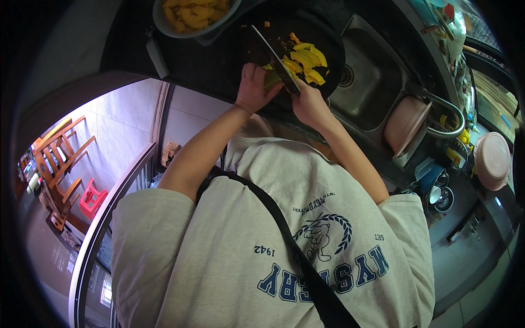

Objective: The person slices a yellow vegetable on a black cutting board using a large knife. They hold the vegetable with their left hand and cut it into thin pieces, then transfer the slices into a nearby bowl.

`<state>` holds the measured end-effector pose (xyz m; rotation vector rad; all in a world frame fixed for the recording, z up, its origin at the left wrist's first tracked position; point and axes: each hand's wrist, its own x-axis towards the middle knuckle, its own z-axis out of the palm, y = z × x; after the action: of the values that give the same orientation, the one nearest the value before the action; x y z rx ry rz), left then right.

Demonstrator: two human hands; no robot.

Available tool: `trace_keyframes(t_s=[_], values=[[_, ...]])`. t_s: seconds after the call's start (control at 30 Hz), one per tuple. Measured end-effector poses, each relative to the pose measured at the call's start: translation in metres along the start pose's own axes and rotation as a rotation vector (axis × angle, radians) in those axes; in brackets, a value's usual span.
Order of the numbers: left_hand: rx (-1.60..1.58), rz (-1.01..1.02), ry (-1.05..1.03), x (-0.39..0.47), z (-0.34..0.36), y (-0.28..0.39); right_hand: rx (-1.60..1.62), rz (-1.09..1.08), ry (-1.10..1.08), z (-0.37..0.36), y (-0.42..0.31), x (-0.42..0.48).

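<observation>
My right hand [310,104] grips the handle of a kitchen knife [268,50], its blade slanting up and to the left. Beneath my left hand [255,87], a chunk of pumpkin with greenish skin [272,78] is pinned against a dark round cutting board [334,61]. The knife's edge is right beside this chunk; whether it has entered the flesh cannot be seen. Cut yellow pumpkin slices [309,57] lie in a loose pile to the right of the blade. Small orange scraps [266,24] are scattered farther up the board.
A pale bowl [158,20] of pumpkin pieces stands at the upper left. Below it lies a long white object [156,57]. Right of the board is a steel sink [369,86], with a curved faucet [459,119] and pink basin [404,123]. A pink lidded container [492,161] stands farther right.
</observation>
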<state>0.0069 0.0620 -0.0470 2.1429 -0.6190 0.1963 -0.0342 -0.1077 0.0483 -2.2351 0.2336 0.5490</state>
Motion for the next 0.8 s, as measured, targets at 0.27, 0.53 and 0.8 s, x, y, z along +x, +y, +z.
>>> trace_keyframes(t_s=[0.27, 0.53, 0.8], values=[[0.117, -0.012, 0.0, -0.004, -0.003, 0.004, -0.007, -0.017, 0.047, 0.005, -0.001, 0.023], [0.015, -0.066, 0.03, -0.009, 0.0, 0.001, 0.001, 0.08, -0.019, -0.024, -0.025, -0.015], [0.01, -0.089, 0.029, -0.008, -0.001, 0.003, 0.014, 0.05, -0.014, -0.019, -0.021, -0.019]])
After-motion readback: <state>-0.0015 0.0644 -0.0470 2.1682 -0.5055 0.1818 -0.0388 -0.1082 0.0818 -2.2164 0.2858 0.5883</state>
